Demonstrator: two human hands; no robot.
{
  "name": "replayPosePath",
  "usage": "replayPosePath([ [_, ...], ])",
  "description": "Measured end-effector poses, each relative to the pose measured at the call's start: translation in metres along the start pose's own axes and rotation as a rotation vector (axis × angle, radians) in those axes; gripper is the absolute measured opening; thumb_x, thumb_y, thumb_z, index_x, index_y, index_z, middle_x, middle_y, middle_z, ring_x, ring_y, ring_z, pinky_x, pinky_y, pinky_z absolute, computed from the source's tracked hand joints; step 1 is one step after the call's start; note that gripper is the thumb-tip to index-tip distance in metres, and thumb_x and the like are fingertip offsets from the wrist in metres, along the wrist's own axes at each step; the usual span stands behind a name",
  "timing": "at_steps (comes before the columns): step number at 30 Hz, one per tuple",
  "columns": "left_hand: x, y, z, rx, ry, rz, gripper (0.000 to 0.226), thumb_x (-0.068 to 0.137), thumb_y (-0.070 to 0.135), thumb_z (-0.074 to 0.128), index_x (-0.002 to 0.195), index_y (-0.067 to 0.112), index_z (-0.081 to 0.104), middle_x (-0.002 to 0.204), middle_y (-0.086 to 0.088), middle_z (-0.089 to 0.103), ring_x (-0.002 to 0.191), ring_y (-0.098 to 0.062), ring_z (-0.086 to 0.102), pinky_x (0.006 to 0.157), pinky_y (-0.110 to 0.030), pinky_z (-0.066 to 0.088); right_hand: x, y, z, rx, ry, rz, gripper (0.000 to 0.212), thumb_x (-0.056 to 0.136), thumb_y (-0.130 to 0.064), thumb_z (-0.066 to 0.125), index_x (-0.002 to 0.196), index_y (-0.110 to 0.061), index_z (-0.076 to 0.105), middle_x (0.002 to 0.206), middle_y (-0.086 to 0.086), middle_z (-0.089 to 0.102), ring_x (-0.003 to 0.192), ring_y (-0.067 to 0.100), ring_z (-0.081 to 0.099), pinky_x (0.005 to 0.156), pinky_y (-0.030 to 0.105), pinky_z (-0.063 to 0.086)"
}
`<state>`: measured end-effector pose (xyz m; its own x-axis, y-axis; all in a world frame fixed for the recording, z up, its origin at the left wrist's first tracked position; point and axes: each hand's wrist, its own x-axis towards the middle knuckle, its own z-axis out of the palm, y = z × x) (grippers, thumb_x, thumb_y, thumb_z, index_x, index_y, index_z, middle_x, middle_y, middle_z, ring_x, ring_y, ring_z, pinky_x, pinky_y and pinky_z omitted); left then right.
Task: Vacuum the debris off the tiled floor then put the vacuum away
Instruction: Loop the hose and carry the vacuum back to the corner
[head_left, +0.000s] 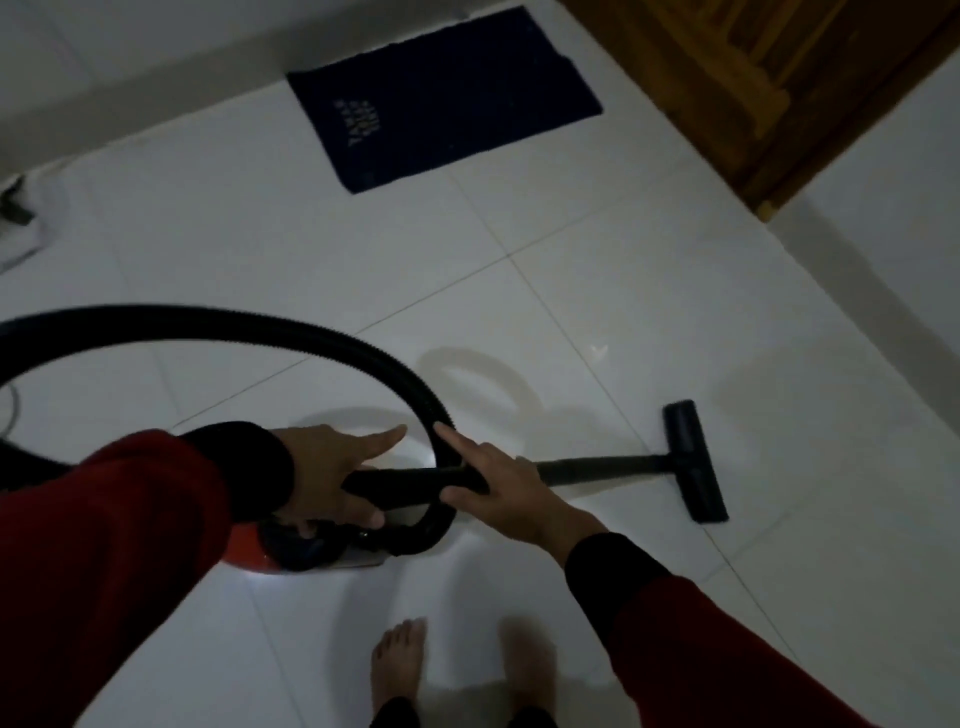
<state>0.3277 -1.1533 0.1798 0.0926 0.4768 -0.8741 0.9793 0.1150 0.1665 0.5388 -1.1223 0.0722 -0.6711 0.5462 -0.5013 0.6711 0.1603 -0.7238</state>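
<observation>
A red canister vacuum sits on the white tiled floor just in front of my bare feet. Its black ribbed hose arches up from the left and curls down to the black wand handle. My left hand grips the rear of that handle with its forefinger stretched out. My right hand holds the wand a little further forward, forefinger resting along the hose. The wand runs right to the black floor nozzle, which lies flat on the tiles. No debris is visible in the dim light.
A dark blue mat lies on the floor at the back, against the white wall. A wooden door stands at the top right, with a white wall below it. A dark small object and a cable lie at the far left.
</observation>
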Motion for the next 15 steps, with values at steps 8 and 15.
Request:
replayPosePath([
  [8,-0.024,-0.028,0.078,0.196,1.211,-0.211,0.080,0.044,0.039,0.089,0.118,0.021,0.066,0.131,-0.015,0.047,0.123,-0.031,0.037,0.102,-0.068,0.014,0.035,-0.020,0.012,0.104,-0.227,-0.204,0.066,0.096,-0.035,0.055,0.145,-0.052,0.015,0.136,-0.008,0.054,0.115,0.001,0.047,0.096,0.006,0.031],
  [15,-0.006,-0.021,0.141,-0.897,1.451,-0.565,0.106,0.064,0.020,0.084,0.142,0.049,0.018,0.141,-0.016,0.023,0.128,-0.029,0.028,0.108,-0.023,0.025,0.036,-0.034,0.065,0.024,-0.157,-0.465,0.071,0.099,-0.018,0.050,0.147,-0.040,0.003,0.127,-0.007,0.040,0.105,0.010,0.046,0.091,0.006,0.031],
])
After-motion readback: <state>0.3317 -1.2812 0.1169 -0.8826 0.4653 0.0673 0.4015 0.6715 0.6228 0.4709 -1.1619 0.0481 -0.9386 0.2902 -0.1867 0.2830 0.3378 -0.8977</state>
